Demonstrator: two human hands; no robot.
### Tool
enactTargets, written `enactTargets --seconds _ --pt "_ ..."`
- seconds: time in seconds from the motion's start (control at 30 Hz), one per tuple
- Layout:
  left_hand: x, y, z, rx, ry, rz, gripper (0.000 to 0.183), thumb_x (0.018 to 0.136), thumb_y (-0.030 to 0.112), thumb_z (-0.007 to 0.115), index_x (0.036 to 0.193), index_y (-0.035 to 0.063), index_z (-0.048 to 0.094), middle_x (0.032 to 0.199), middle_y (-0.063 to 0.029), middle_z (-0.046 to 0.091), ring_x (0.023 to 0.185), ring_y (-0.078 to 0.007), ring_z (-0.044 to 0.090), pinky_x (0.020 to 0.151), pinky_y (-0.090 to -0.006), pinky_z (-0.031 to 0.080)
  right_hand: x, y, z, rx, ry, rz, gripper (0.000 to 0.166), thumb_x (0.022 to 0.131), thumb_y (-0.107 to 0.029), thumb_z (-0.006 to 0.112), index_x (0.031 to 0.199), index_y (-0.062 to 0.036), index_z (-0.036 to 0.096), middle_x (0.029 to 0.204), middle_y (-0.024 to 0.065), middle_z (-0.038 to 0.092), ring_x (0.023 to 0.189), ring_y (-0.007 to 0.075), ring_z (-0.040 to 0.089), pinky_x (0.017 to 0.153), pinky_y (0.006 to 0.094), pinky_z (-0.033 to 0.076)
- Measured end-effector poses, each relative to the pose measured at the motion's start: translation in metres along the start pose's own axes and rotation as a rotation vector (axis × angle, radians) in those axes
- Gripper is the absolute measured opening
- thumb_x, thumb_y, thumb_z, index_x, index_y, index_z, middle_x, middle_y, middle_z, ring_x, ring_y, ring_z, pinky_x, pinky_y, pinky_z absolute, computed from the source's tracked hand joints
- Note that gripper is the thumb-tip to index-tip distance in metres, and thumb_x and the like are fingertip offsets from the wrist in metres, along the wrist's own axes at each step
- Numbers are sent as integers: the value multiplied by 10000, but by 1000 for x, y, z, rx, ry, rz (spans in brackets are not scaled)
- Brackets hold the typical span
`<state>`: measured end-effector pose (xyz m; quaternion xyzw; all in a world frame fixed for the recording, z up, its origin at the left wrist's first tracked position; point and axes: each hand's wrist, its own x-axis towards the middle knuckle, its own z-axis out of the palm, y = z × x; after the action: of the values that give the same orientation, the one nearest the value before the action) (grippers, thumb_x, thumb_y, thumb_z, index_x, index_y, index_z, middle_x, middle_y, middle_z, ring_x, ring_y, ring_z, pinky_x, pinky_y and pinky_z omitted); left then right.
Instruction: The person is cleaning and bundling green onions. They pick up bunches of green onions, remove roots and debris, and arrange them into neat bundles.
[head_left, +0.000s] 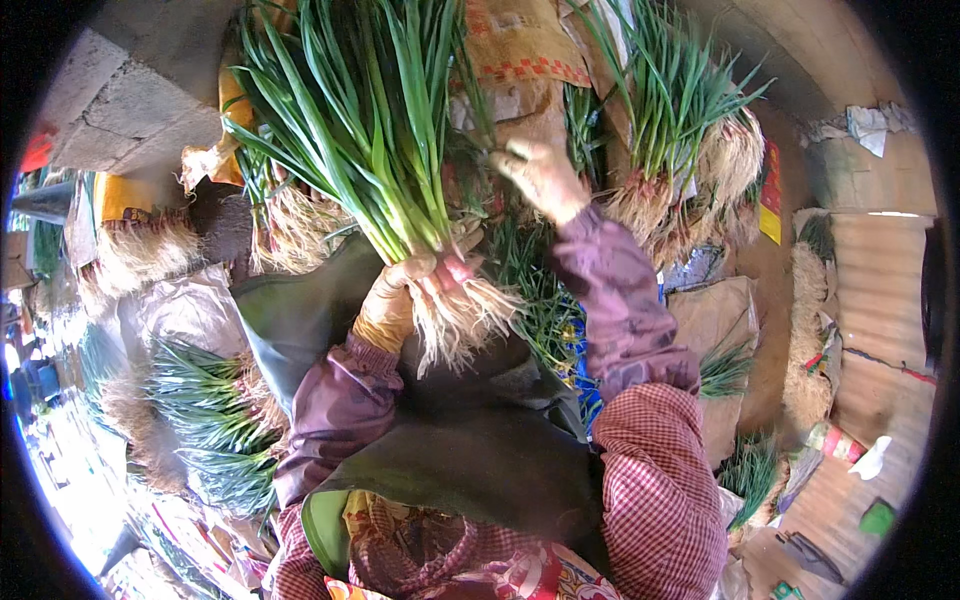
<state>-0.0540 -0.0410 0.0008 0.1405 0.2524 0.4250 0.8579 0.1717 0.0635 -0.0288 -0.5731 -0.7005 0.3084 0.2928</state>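
In my gloved left hand (391, 300) is a thick bunch of green onions (397, 165), gripped just above the bulbs. Their long green leaves fan away from me, while the reddish bulbs and pale stringy roots (457, 315) hang over my lap. My right hand (546, 180), also gloved and blurred, is raised to the right of the bunch. A thin dark leaf (480, 112) ends near its fingertips; whether the fingers hold it is unclear. A dark green apron sheet (480, 457) covers my lap.
More onion bunches (660, 142) stand ahead to the right, roots towards me. Others (210, 397) lie in a pile at left. Loose green leaves (529, 277) litter the ground beyond my lap. A printed woven sack (525, 45) lies ahead, with a concrete block wall (135, 105) at upper left.
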Motion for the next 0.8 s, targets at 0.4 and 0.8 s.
enactTargets --seconds 0.4,0.8 --pt "-13 0 5 -168 18 14 551 695 202 618 1153 -53 450 982 -177 579 912 -278 572 834 -396 474 -49 41 62 -203 244 193 233 804 -284 538 802 -52 560 723 176 589 675 362 572 585 425 448" --pt "-15 1 3 -451 -187 109 579 673 190 634 1165 -37 430 1068 -154 512 985 -242 445 772 -312 401 -32 -75 43 1245 -379 31 194 891 -163 445 839 -9 550 572 -6 467 468 108 425 452 220 361"
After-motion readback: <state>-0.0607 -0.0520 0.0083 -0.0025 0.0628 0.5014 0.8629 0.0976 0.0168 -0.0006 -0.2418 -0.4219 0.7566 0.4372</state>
